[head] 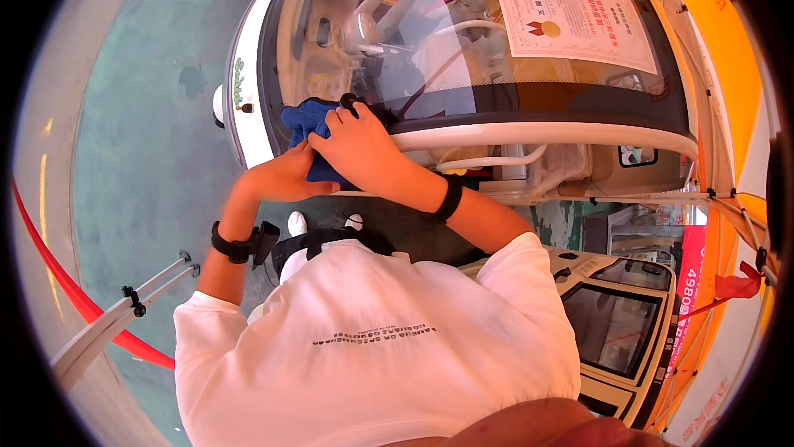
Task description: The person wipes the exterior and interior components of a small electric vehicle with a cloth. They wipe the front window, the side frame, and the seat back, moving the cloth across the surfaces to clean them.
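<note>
A blue cloth point(308, 117) is bunched against the lower left corner of a small vehicle's windshield point(422, 75). My right hand point(356, 143) presses on it from the right, its fingers curled over the cloth beside a dark rounded part point(349, 100) at the glass edge. Lower on the left, my left hand point(279, 175) grips the cloth's lower part, thumb extended across it. The fingertips of my left hand meet my right hand; folds and fingers partly hide one another. Light-coloured trim point(546, 135) runs beside the windshield, right of my right hand.
A printed certificate point(574, 19) lies on the windshield. Behind me on the right stands another beige vehicle point(611, 329). Metal canopy poles point(124, 317) and a red strap point(80, 298) are at left. Orange canopy fabric point(732, 75) hangs at right above the green floor point(149, 106).
</note>
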`<state>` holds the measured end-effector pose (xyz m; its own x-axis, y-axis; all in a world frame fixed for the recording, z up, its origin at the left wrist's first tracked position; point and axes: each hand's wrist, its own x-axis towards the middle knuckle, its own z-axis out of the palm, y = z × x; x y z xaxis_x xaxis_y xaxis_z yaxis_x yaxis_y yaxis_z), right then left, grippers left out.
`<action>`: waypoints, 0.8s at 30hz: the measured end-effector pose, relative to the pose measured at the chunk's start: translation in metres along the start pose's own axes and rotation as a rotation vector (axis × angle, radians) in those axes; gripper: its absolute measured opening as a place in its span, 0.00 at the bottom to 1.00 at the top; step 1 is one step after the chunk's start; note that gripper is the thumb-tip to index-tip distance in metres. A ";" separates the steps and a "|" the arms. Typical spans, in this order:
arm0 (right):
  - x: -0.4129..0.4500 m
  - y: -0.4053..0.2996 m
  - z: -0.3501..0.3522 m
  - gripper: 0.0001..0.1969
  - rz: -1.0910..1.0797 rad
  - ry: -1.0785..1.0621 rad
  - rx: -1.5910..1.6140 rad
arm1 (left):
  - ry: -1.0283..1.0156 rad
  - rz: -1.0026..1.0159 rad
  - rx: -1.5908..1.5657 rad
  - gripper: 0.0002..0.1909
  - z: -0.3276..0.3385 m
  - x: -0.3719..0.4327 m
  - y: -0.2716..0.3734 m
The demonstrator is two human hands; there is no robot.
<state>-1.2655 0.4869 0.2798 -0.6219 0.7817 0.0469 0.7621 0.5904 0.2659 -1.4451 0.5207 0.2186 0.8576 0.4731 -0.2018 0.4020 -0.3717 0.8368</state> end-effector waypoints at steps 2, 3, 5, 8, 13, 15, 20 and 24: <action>-0.022 0.023 -0.038 0.18 0.079 0.050 0.197 | 0.117 0.035 0.167 0.48 0.014 0.007 0.016; -0.032 0.045 -0.063 0.23 0.135 0.070 0.290 | 0.107 0.032 0.164 0.48 0.019 0.004 0.039; -0.058 0.080 -0.109 0.20 0.290 0.140 0.176 | 0.270 0.096 0.417 0.45 0.015 -0.002 0.103; -0.101 0.106 -0.178 0.21 0.562 0.174 -0.123 | 0.477 0.422 0.500 0.41 0.025 0.018 0.164; -0.167 0.161 -0.249 0.20 0.920 0.232 -0.300 | 0.717 0.605 0.517 0.37 0.046 0.083 0.244; -0.174 0.174 -0.264 0.24 1.157 0.177 -0.418 | 0.802 0.646 0.508 0.36 0.060 0.095 0.267; -0.142 0.172 -0.217 0.26 0.962 0.113 -0.692 | 0.865 0.615 0.380 0.33 0.061 0.102 0.252; -0.138 0.162 -0.177 0.25 0.797 0.254 -0.647 | 0.815 0.704 0.316 0.33 0.048 0.096 0.231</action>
<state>-1.0884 0.4390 0.4869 -0.0606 0.7866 0.6145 0.7719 -0.3533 0.5285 -1.2544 0.4419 0.3676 0.5062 0.4158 0.7556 0.0733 -0.8937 0.4427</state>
